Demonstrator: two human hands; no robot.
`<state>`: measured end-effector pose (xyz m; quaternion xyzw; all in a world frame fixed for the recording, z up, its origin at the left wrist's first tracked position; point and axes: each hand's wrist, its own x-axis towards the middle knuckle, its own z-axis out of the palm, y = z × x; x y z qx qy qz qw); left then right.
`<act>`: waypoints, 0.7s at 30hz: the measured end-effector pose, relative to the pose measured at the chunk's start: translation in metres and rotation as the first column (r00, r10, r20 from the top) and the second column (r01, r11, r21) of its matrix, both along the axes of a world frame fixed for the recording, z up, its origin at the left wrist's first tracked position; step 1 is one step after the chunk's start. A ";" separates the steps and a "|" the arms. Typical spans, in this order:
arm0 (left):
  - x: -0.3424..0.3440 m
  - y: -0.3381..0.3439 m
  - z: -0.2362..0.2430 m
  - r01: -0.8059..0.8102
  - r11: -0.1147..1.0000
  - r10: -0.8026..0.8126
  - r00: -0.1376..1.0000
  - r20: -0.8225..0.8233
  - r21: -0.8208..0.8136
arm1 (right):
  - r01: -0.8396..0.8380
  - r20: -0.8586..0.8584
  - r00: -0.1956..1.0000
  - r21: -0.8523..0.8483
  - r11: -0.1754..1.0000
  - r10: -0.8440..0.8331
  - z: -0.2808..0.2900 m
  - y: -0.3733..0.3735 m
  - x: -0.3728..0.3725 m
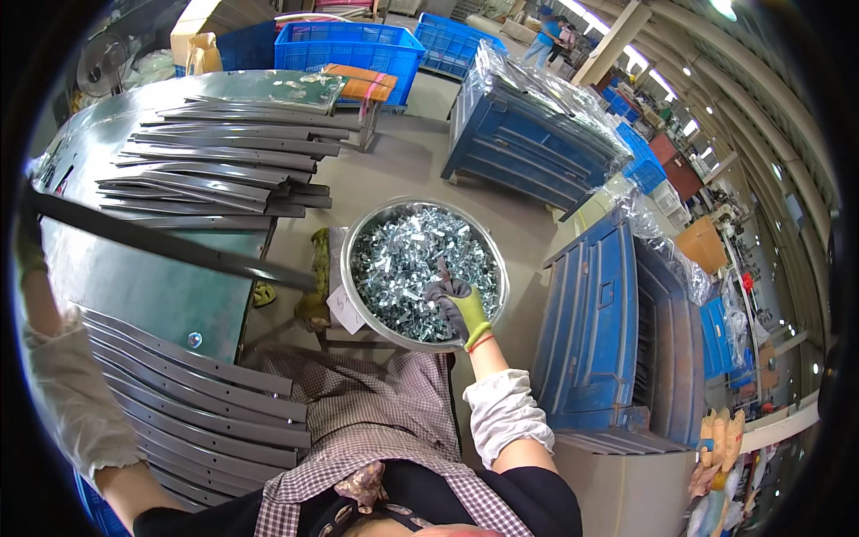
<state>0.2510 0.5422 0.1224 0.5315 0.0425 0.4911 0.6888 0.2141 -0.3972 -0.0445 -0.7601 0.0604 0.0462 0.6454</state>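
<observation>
At the far left edge, my left hand [30, 243], gloved and partly lost in the dark rim, grips one end of a long dark metal strip [170, 243]. The strip slants across the green table, its other end reaching toward the bowl. My right hand [461, 309], in a grey and yellow-green glove, is over a round metal bowl [504, 277] full of small shiny metal clips [407, 255]. Its fingers are drawn together at the clips; what they pinch is too small to make out.
More dark strips lie piled on the green table [89, 259], with a row of strips [206, 394] nearer me. Blue metal crates [582, 331] stand at right, another blue crate [528, 134] beyond the bowl. Blue plastic baskets [349, 54] and an orange-topped stool [362, 82] are farther back.
</observation>
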 end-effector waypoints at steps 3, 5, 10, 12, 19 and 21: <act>-0.004 0.015 -0.060 0.032 0.998 -0.032 0.999 0.000 -0.055 | 0.013 0.075 0.997 -0.062 0.998 -0.009 -0.011 0.006 0.003; -0.001 -0.009 -0.122 -0.195 0.978 0.189 0.979 -0.081 -0.073 | 0.070 0.189 0.981 -0.173 0.982 -0.037 -0.027 -0.004 0.008; -0.002 -0.118 -0.219 -0.496 0.868 0.422 0.699 -0.578 0.034 | 0.142 -0.029 0.989 -0.055 0.988 -0.143 0.012 -0.024 -0.024; -0.014 -0.147 -0.221 -0.512 0.829 0.500 0.497 -0.709 0.226 | 0.114 -0.038 0.992 -0.120 0.986 -0.120 0.019 -0.020 -0.029; -0.031 -0.164 -0.258 0.062 0.407 0.908 0.082 -0.411 0.912 | 0.092 -0.006 0.996 0.128 0.987 -0.092 0.014 0.011 -0.027; -0.034 -0.195 -0.243 0.228 0.150 0.974 0.135 -0.183 0.962 | 0.105 0.056 0.991 0.227 0.968 -0.121 -0.003 0.016 -0.031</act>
